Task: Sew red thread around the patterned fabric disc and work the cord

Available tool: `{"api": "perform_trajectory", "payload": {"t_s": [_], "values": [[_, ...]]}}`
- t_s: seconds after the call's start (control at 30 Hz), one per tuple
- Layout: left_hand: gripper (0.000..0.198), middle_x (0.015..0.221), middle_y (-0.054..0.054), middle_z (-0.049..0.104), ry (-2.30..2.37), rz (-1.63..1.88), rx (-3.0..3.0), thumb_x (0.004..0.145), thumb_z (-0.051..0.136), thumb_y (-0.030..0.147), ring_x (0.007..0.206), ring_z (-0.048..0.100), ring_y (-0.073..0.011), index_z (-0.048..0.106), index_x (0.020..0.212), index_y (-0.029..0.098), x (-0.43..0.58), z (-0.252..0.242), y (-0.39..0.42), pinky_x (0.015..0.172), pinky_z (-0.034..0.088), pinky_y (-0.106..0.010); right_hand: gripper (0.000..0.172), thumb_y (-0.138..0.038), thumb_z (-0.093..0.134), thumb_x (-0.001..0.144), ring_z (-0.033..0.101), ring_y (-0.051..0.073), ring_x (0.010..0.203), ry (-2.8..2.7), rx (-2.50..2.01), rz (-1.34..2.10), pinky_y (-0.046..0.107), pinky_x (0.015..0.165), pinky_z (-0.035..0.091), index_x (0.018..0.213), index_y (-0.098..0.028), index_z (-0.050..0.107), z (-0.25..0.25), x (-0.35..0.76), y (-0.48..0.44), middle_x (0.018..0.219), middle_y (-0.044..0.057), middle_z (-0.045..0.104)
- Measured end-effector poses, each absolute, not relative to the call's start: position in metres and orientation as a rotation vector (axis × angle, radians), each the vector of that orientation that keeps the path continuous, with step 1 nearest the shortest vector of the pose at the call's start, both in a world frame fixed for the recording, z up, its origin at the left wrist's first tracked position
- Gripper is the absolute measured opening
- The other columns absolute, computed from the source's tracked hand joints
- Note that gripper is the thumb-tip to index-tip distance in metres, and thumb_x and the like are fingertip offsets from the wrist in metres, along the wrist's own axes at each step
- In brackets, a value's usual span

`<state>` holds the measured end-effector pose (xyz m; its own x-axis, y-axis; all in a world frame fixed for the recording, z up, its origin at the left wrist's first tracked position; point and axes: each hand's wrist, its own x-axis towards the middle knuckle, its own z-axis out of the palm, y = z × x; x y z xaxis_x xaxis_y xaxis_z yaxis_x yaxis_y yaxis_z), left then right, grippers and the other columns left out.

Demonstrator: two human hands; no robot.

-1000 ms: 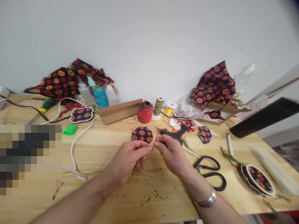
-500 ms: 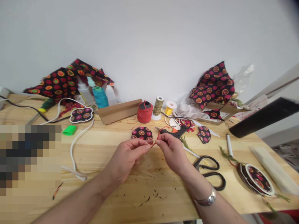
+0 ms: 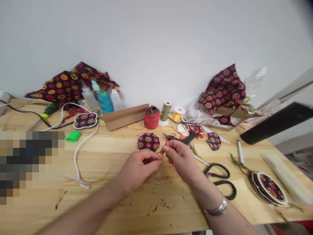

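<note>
Between my two hands runs a thin red cord (image 3: pixel 167 141), its free end curling up above the right fingers. My left hand (image 3: pixel 144 164) pinches the cord between thumb and fingertips. Close beside it, my right hand (image 3: pixel 178 155) grips the cord between thumb and forefinger; a silver bracelet (image 3: pixel 217 208) is on that wrist. Just beyond the left fingertips lies a round patterned fabric piece (image 3: pixel 148 141). Behind the right hand are a black glue gun (image 3: pixel 187 139) and black-handled scissors (image 3: pixel 223 189). A spool of red cord (image 3: pixel 152 117) stands farther back.
An olive thread cone (image 3: pixel 166 111) and a yellow spool (image 3: pixel 178 113) stand by the wall. A cardboard tray (image 3: pixel 126 118) and teal thread (image 3: pixel 105 102) are left. A disc-shaped stack with patterned fabric (image 3: pixel 267 188), a marker (image 3: pixel 240 152) and a black tube (image 3: pixel 276 123) lie right.
The left fingertips have shifted slightly down and right, and the cord now bends downward between the hands. My right hand stays nearly in place, still pinching it.
</note>
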<state>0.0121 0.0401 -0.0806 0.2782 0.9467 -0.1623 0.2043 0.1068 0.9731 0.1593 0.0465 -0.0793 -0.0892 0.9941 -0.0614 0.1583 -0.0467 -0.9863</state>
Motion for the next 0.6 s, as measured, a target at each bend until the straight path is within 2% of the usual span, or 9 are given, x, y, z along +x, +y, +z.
{"api": "perform_trajectory", "payload": {"t_s": [0.07,0.2,0.3,0.43,0.53,0.6], "values": [[0.012,0.066,0.0,0.062,1.202,0.816,1.426,0.068,0.06,0.027,0.06,0.05,-0.0139,0.07,0.065,0.02,0.0128,-0.0815,0.0406,0.057,0.037,-0.024,0.019,-0.031,0.053,0.078,0.032,0.007,0.045,-1.28,-1.26,1.378,0.019,0.042,0.025,0.066,-0.016,0.05,-0.0787,0.1586,0.0463,0.053,-0.005,0.042],[0.016,0.067,-0.001,0.065,1.197,0.788,1.467,0.071,0.058,0.029,0.062,0.052,-0.0153,0.071,0.068,0.02,0.0127,-0.0842,0.0401,0.058,0.038,-0.024,0.022,-0.033,0.056,0.077,0.029,0.005,0.043,-1.141,-1.136,1.566,0.018,0.041,0.022,0.068,-0.015,0.051,-0.0808,0.1573,0.0454,0.053,-0.005,0.042],[0.018,0.071,-0.001,0.066,1.155,0.766,1.495,0.075,0.055,0.029,0.066,0.054,-0.0159,0.07,0.071,0.02,0.012,-0.0854,0.0394,0.061,0.039,-0.025,0.021,-0.032,0.057,0.076,0.03,0.004,0.043,-1.084,-1.079,1.617,0.018,0.041,0.022,0.068,-0.014,0.05,-0.0832,0.1573,0.0451,0.058,-0.004,0.048],[0.019,0.075,-0.003,0.062,1.195,0.749,1.573,0.076,0.054,0.03,0.068,0.054,-0.0166,0.069,0.073,0.019,0.0114,-0.0852,0.0393,0.062,0.041,-0.026,0.02,-0.031,0.058,0.076,0.032,0.004,0.044,-1.087,-1.062,1.596,0.017,0.041,0.023,0.068,-0.015,0.049,-0.0835,0.1591,0.0457,0.057,-0.005,0.046],[0.016,0.101,-0.007,0.054,1.309,0.951,1.612,0.075,0.056,0.03,0.089,0.055,-0.0203,0.066,0.07,0.017,0.0093,-0.0825,0.0391,0.073,0.043,-0.028,0.02,-0.031,0.058,0.076,0.034,0.004,0.043,-1.123,-1.092,1.544,0.017,0.041,0.024,0.069,-0.015,0.049,-0.0816,0.1607,0.0463,0.057,-0.005,0.046],[0.013,0.112,-0.007,0.048,1.402,1.192,1.611,0.076,0.056,0.027,0.105,0.048,-0.0224,0.062,0.07,0.018,0.0072,-0.0802,0.0385,0.085,0.04,-0.029,0.021,-0.032,0.058,0.076,0.034,0.004,0.043,-1.166,-1.139,1.503,0.017,0.041,0.024,0.068,-0.015,0.048,-0.0799,0.1608,0.0464,0.055,-0.005,0.045]]}}
